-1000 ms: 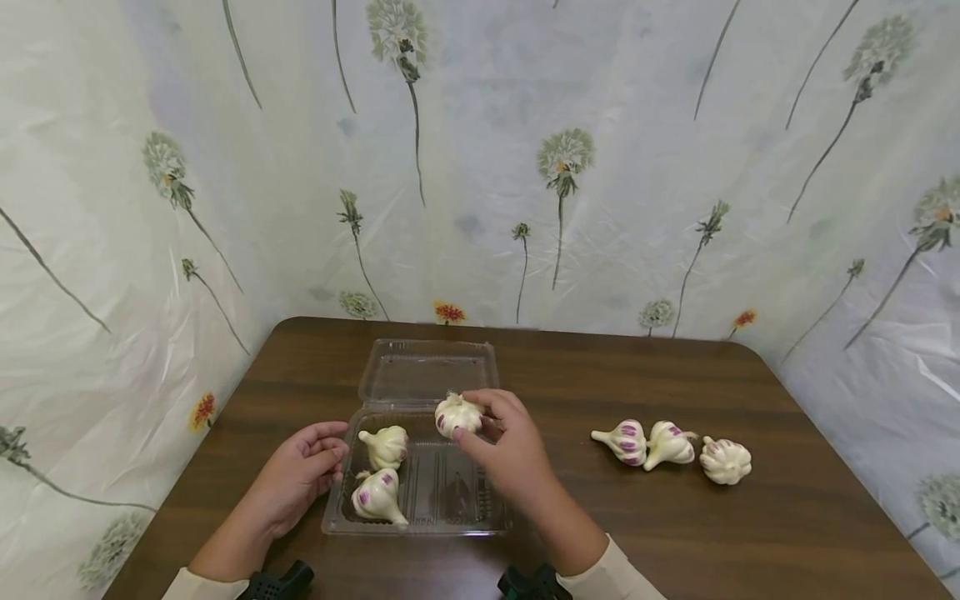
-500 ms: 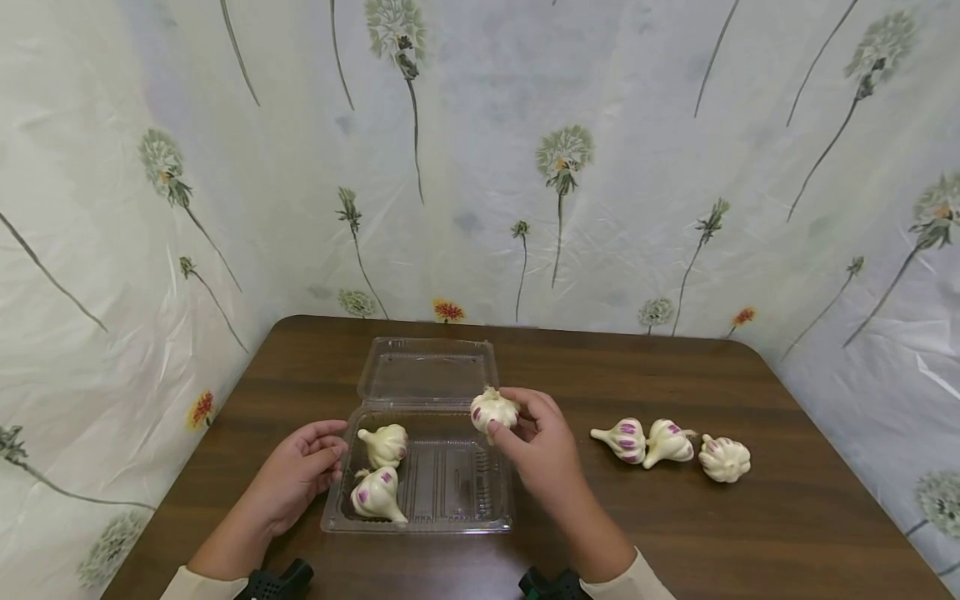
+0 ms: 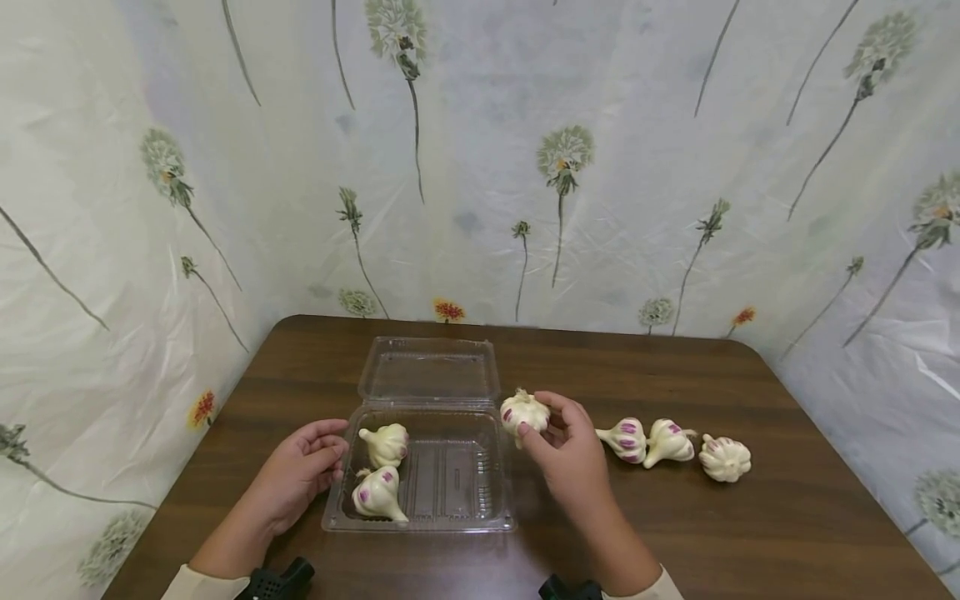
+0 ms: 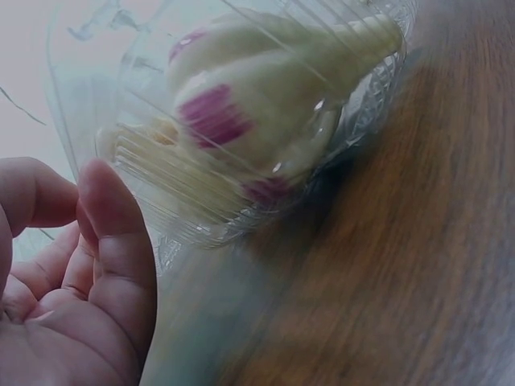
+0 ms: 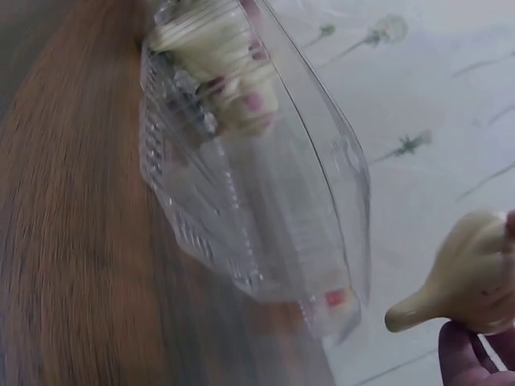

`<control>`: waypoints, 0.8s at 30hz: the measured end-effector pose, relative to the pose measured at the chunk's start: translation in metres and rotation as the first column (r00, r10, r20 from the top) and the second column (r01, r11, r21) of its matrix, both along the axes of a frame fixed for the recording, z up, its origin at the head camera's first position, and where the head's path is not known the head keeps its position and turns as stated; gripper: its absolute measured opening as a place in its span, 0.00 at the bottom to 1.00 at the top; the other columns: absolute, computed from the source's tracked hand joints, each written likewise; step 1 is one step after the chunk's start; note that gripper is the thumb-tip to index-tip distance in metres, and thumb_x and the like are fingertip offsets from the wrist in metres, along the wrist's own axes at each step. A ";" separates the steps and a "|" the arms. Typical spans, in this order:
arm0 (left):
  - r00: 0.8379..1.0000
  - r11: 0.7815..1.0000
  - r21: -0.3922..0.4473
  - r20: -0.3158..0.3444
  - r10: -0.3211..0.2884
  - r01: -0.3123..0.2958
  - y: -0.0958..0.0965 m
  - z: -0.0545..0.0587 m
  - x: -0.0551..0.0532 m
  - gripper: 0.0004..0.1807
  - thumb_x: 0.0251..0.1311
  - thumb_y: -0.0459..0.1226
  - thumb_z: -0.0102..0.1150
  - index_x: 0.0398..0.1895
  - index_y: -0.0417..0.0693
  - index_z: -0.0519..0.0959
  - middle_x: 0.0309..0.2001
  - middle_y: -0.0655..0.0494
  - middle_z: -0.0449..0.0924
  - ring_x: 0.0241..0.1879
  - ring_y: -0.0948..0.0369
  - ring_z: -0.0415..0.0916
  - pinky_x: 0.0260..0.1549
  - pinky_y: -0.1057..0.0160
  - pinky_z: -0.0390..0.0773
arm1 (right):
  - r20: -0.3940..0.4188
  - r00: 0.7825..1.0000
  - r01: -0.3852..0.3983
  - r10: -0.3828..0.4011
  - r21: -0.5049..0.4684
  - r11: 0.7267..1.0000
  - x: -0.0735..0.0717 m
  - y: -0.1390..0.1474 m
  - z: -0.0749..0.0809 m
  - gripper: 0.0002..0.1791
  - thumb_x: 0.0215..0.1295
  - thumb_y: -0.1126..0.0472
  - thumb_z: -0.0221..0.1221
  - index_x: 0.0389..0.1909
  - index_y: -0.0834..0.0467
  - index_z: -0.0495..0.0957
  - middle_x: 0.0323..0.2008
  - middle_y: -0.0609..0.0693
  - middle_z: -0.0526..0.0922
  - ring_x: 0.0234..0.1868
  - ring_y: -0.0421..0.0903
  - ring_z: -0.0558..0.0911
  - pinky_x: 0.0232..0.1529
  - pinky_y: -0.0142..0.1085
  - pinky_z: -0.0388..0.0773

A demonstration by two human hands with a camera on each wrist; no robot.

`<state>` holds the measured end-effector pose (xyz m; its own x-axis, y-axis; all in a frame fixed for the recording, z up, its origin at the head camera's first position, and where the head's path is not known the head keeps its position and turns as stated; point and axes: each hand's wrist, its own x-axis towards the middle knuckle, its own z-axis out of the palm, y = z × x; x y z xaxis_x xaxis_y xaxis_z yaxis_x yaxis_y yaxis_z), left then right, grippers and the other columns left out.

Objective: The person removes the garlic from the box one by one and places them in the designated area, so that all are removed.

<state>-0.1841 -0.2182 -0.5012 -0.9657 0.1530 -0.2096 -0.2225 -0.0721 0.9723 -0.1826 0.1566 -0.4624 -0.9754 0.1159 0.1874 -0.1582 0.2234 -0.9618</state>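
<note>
My right hand (image 3: 573, 454) holds a whitish garlic bulb (image 3: 523, 412) with purple patches between thumb and fingers, level with the container's right rim. In the right wrist view, the bulb (image 5: 463, 277) shows its stem toward the container. An open clear plastic clamshell container (image 3: 450, 527) lies on the table, its lid (image 3: 429, 371) folded back toward the wall. Two garlic bulbs sit in its left part: a rear bulb (image 3: 386, 446) and a front bulb (image 3: 378, 494). With fingers loosely bent, my left hand (image 3: 296, 475) rests at the container's left edge, beside the clear wall (image 4: 217, 225).
On the dark wooden table (image 3: 637, 533), a row of three garlic bulbs lies to the right: a left bulb (image 3: 627, 440), a middle bulb (image 3: 670, 442) and a right bulb (image 3: 724, 459). Flower-printed sheeting (image 3: 480, 167) hangs behind the table and at its sides.
My right hand has moved right with the garlic bulb, from over the inside of the container to its right rim. The left hand and the other bulbs have stayed in place.
</note>
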 end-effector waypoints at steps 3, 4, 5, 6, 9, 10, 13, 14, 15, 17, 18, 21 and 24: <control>1.000 1.000 -0.002 0.000 -0.002 0.002 0.000 0.001 0.001 0.25 0.77 0.30 0.51 0.74 0.36 0.62 0.44 0.59 0.78 0.38 0.65 0.76 0.39 0.69 0.83 | 0.007 1.000 0.014 -0.014 0.004 1.000 0.002 0.006 -0.001 0.26 0.64 0.68 0.70 0.63 0.61 0.78 0.58 0.56 0.76 0.57 0.51 0.80 0.53 0.26 0.81; 1.000 1.000 -0.005 0.000 -0.001 0.001 0.000 0.001 0.001 0.25 0.77 0.30 0.50 0.74 0.36 0.62 0.44 0.59 0.77 0.38 0.65 0.76 0.39 0.69 0.83 | 0.010 1.000 0.016 -0.016 0.004 1.000 0.002 0.008 -0.002 0.26 0.64 0.68 0.70 0.63 0.61 0.78 0.58 0.57 0.76 0.57 0.51 0.80 0.53 0.26 0.81; 1.000 1.000 -0.006 0.000 0.001 -0.001 -0.001 0.001 0.001 0.25 0.77 0.30 0.50 0.74 0.36 0.62 0.44 0.59 0.77 0.38 0.65 0.76 0.39 0.69 0.83 | 0.013 1.000 0.017 -0.017 0.007 1.000 0.002 0.010 -0.002 0.26 0.64 0.68 0.70 0.63 0.61 0.78 0.58 0.57 0.76 0.57 0.51 0.80 0.53 0.26 0.81; 1.000 1.000 -0.007 0.000 0.003 -0.003 -0.001 0.001 0.001 0.26 0.77 0.30 0.50 0.74 0.36 0.62 0.44 0.59 0.77 0.38 0.65 0.76 0.39 0.69 0.83 | 0.017 1.000 0.021 -0.021 0.013 1.000 0.003 0.012 -0.003 0.26 0.64 0.67 0.70 0.63 0.61 0.78 0.58 0.57 0.76 0.57 0.51 0.80 0.53 0.25 0.81; 1.000 1.000 -0.009 -0.002 0.003 -0.003 -0.002 0.002 0.001 0.26 0.77 0.30 0.50 0.74 0.36 0.62 0.44 0.59 0.77 0.38 0.65 0.76 0.39 0.69 0.83 | 0.021 0.999 0.033 -0.034 0.019 0.999 0.004 0.018 -0.004 0.27 0.65 0.67 0.71 0.64 0.62 0.77 0.59 0.57 0.76 0.57 0.52 0.80 0.51 0.24 0.81; 1.000 1.000 -0.008 -0.002 0.001 -0.001 -0.002 0.001 0.001 0.26 0.77 0.30 0.50 0.74 0.36 0.61 0.44 0.59 0.77 0.37 0.65 0.76 0.39 0.69 0.83 | 0.020 0.999 0.040 -0.041 0.020 0.999 0.005 0.020 -0.005 0.27 0.64 0.67 0.71 0.64 0.62 0.77 0.59 0.57 0.76 0.57 0.51 0.80 0.51 0.24 0.81; 1.000 1.000 -0.004 -0.004 0.000 0.000 -0.002 0.001 0.001 0.26 0.77 0.29 0.50 0.74 0.36 0.61 0.44 0.59 0.77 0.37 0.65 0.76 0.39 0.69 0.83 | 0.018 0.998 0.061 -0.062 0.030 0.998 0.009 0.027 -0.007 0.26 0.64 0.68 0.70 0.64 0.62 0.78 0.59 0.57 0.75 0.56 0.50 0.80 0.50 0.23 0.81; 1.000 1.000 -0.002 -0.004 0.000 0.000 -0.001 0.001 0.001 0.26 0.77 0.29 0.50 0.74 0.35 0.61 0.44 0.59 0.77 0.38 0.65 0.76 0.39 0.69 0.83 | 0.021 0.998 0.065 -0.066 0.031 0.997 0.010 0.029 -0.007 0.26 0.65 0.68 0.70 0.64 0.62 0.78 0.59 0.56 0.75 0.56 0.49 0.80 0.50 0.23 0.81; 1.000 1.000 -0.001 -0.005 0.000 0.000 -0.001 0.001 0.001 0.26 0.77 0.29 0.50 0.74 0.35 0.61 0.44 0.59 0.77 0.38 0.65 0.76 0.39 0.69 0.83 | 0.023 0.997 0.070 -0.070 0.037 0.997 0.011 0.031 -0.008 0.26 0.65 0.68 0.70 0.64 0.61 0.78 0.59 0.56 0.75 0.56 0.49 0.80 0.50 0.23 0.81; 1.000 1.000 -0.002 -0.008 -0.001 0.001 0.000 0.001 0.002 0.26 0.77 0.29 0.50 0.74 0.35 0.61 0.44 0.59 0.77 0.37 0.65 0.76 0.39 0.69 0.83 | 0.031 0.996 0.078 -0.080 0.063 0.995 0.013 0.035 -0.009 0.26 0.65 0.67 0.70 0.64 0.61 0.78 0.59 0.56 0.75 0.56 0.49 0.80 0.49 0.22 0.81; 1.000 1.000 -0.001 -0.009 -0.001 0.001 0.000 0.001 0.002 0.26 0.77 0.29 0.50 0.74 0.35 0.61 0.44 0.59 0.77 0.37 0.65 0.76 0.39 0.69 0.83 | 0.035 0.996 0.080 -0.083 0.074 0.994 0.014 0.037 -0.009 0.26 0.65 0.67 0.70 0.64 0.61 0.78 0.60 0.56 0.75 0.56 0.49 0.80 0.49 0.22 0.81; 1.000 1.000 0.000 -0.012 -0.003 0.003 0.000 0.001 0.002 0.26 0.77 0.29 0.49 0.74 0.35 0.61 0.44 0.59 0.77 0.37 0.65 0.76 0.39 0.69 0.83 | 0.029 0.995 0.093 -0.097 0.127 0.988 0.017 0.041 -0.009 0.27 0.65 0.66 0.70 0.65 0.60 0.78 0.62 0.57 0.75 0.59 0.51 0.80 0.51 0.21 0.79; 1.000 1.000 0.006 -0.013 -0.007 0.008 0.001 0.001 0.002 0.25 0.77 0.29 0.49 0.74 0.35 0.61 0.44 0.59 0.77 0.37 0.66 0.76 0.38 0.70 0.83 | 0.014 0.993 0.110 -0.115 0.185 0.977 0.019 0.046 -0.008 0.28 0.64 0.65 0.71 0.65 0.59 0.78 0.63 0.57 0.74 0.61 0.52 0.80 0.53 0.19 0.77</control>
<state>-0.1821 -0.2169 -0.5004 -0.9672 0.1614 -0.1960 -0.2102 -0.0760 0.9747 -0.1632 0.2026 -0.4699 -0.9626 0.1911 0.1922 -0.0993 0.4113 -0.9061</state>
